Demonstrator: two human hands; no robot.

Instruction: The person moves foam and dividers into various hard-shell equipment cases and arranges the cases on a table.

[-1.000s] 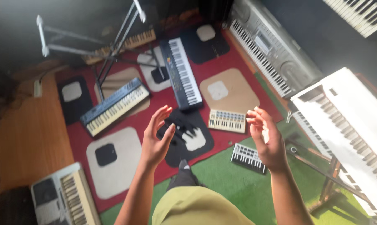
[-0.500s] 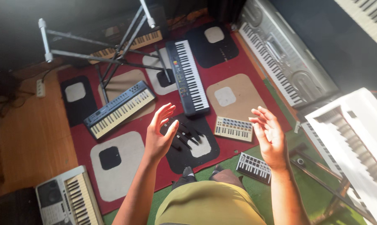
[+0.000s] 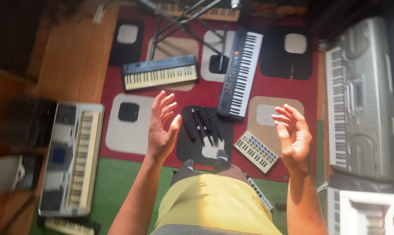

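**Inspector:** Largest items first.

**Assistant:** Patterned red rug (image 3: 208,93) across the floor. Silver keyboard (image 3: 358,104) at three o'clock, upright along the rug's edge. Grey keyboard (image 3: 73,156) at nine o'clock, on the wooden floor and green mat. Black keyboard (image 3: 241,72) at one o'clock, slightly tilted. Blue keyboard (image 3: 159,72) at eleven o'clock, lying crosswise.

**Inspector:** Smaller items?

**Assistant:** Small cream keyboard (image 3: 255,151) at four o'clock of centre, tilted.

**Inspector:** The hands?

**Assistant:** Left hand (image 3: 161,128) raised in the air, fingers (image 3: 165,104) spread, holding nothing. Right hand (image 3: 295,139) likewise, fingers (image 3: 286,116) spread and slightly curled, empty, hovering just beside the small cream keyboard in this view. Both touch nothing.
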